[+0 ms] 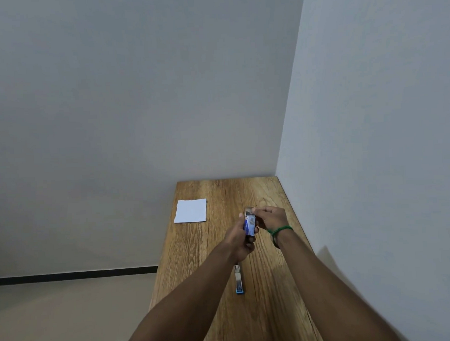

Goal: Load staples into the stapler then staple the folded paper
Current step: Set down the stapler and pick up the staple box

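Observation:
My left hand (239, 240) grips a small blue staple box (249, 227) above the middle of the wooden table (197, 261). My right hand (271, 217) pinches the grey inner tray (249, 210) that sticks out of the box's far end. The stapler (238, 279), metal with a blue end, lies lengthwise on the table just nearer than my left hand; its far end is hidden under that hand. The folded white paper (190, 210) lies flat near the table's far left edge, away from both hands.
The table stands in a corner, with a wall (373, 164) right along its right edge and another behind its far end. Its left edge drops to a pale floor (70, 319). A green band circles my right wrist (280, 231).

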